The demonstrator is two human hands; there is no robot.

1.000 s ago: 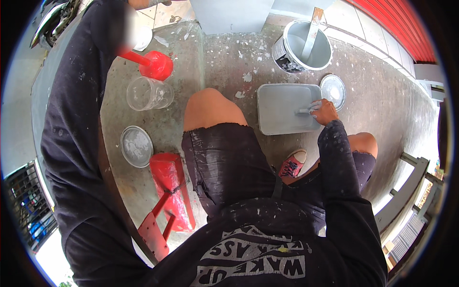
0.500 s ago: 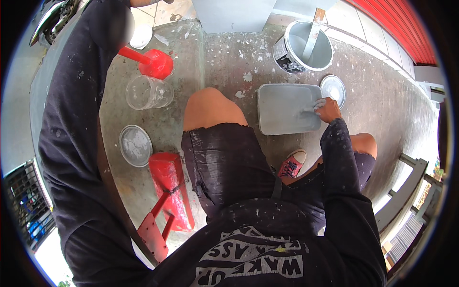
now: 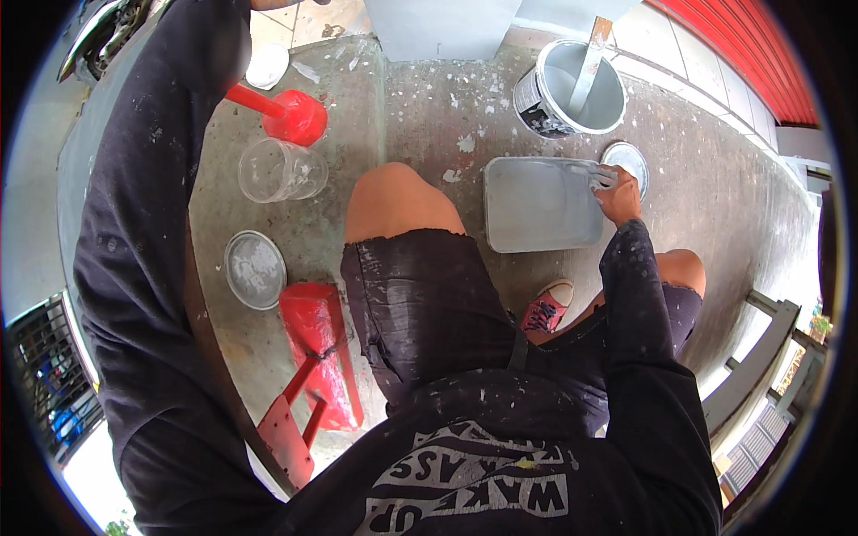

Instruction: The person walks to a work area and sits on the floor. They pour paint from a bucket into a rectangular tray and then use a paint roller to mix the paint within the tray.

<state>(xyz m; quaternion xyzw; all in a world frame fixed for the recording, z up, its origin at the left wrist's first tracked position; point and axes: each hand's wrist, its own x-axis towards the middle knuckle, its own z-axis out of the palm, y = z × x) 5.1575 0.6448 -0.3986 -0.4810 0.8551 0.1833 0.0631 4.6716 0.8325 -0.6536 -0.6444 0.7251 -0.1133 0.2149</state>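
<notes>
My right hand is at the right end of a grey rectangular tray with paint in it. Its fingers are curled and smeared grey-white around something I cannot make out, just above the tray's rim. A round paint-smeared lid lies right behind that hand. Beyond the tray stands a paint bucket, with a flat stick leaning in it. My left arm reaches far forward, and only a sliver of my left hand shows at the top edge; its fingers are mostly cut off.
On the left are a red long-handled tool, a clear plastic tub, a white lid, a round metal lid and a red metal piece. A grey pillar rises ahead. Paint flecks dot the concrete floor.
My right hand has drawn up slightly from the inside of the tray to its right rim, its fingers curling more. My left arm stays stretched forward.
</notes>
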